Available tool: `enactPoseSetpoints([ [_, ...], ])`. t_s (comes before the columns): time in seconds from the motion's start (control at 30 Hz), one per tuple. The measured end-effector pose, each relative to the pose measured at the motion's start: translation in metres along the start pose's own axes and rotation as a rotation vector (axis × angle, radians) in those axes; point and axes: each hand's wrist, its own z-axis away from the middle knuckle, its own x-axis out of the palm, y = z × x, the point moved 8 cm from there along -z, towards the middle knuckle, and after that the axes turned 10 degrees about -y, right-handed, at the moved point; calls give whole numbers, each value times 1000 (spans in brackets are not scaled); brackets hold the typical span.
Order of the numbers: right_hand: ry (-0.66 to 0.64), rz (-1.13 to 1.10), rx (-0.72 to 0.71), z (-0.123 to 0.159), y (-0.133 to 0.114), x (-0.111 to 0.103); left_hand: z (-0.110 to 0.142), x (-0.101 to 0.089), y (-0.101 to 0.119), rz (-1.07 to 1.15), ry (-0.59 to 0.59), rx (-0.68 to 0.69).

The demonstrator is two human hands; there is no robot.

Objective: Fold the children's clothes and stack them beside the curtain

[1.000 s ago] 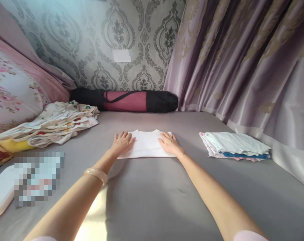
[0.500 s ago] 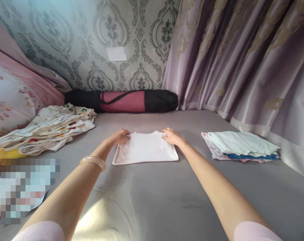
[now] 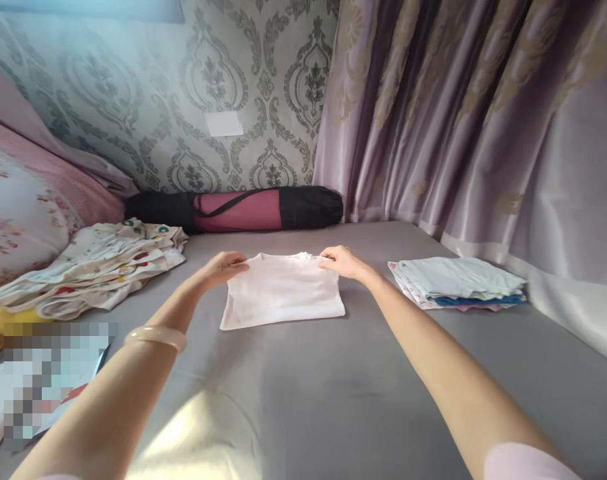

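Note:
A folded white garment [image 3: 282,297] lies flat on the grey sheet [image 3: 333,387] in the middle of the bed. My left hand [image 3: 223,265] pinches its far left corner, fingers closed on the cloth. My right hand [image 3: 341,261] grips the far right corner the same way. The far edge is lifted slightly off the sheet between my hands. A pale bangle [image 3: 156,337] sits on my left forearm.
A stack of folded clothes [image 3: 458,283] lies to the right near the mauve curtain [image 3: 483,120]. A patterned heap of cloth [image 3: 93,267] and floral bedding [image 3: 18,213] are on the left. A black and maroon rolled bag [image 3: 238,208] lies along the wallpapered wall.
My hands went from lying flat on the white garment to its far corners, where they closed on the cloth. The far edge has come up a little.

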Motion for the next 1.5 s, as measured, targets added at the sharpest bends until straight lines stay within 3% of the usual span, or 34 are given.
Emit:
enactPoseSetpoints([
  [0.1,44,-57,-2,8,-11,-22,15,-31,22,148,86,116],
  [0.23,197,-116,-146,20,-37,-54,44,-76,61,35,269,184],
  [0.33,340,-27,-311,43,-53,-57,71,-84,77,-126,371,220],
  [0.4,322,91,-379,63,-56,-35,86,-63,74,-229,331,240],
  [0.43,257,149,-394,73,-55,-16,92,-44,68,-263,254,248],
  [0.53,-76,267,-355,99,-42,46,110,23,39,-269,-100,234],
  [0.6,-200,300,-281,111,-35,67,120,46,22,-234,-185,144],
  [0.73,-109,290,-173,104,-36,59,119,37,18,-199,-75,-36],
  [0.83,-33,250,-170,83,-47,60,102,36,34,-194,-47,-26],
  [0.97,-62,261,-159,48,-65,91,69,66,54,-166,-9,70],
  [1.1,-83,336,-56,13,-76,113,34,98,66,-186,33,71],
  [1.2,-63,358,-7,-6,-76,118,18,105,69,-252,96,12],
  [1.5,-97,317,106,-12,-49,146,9,124,52,-460,47,-53],
])
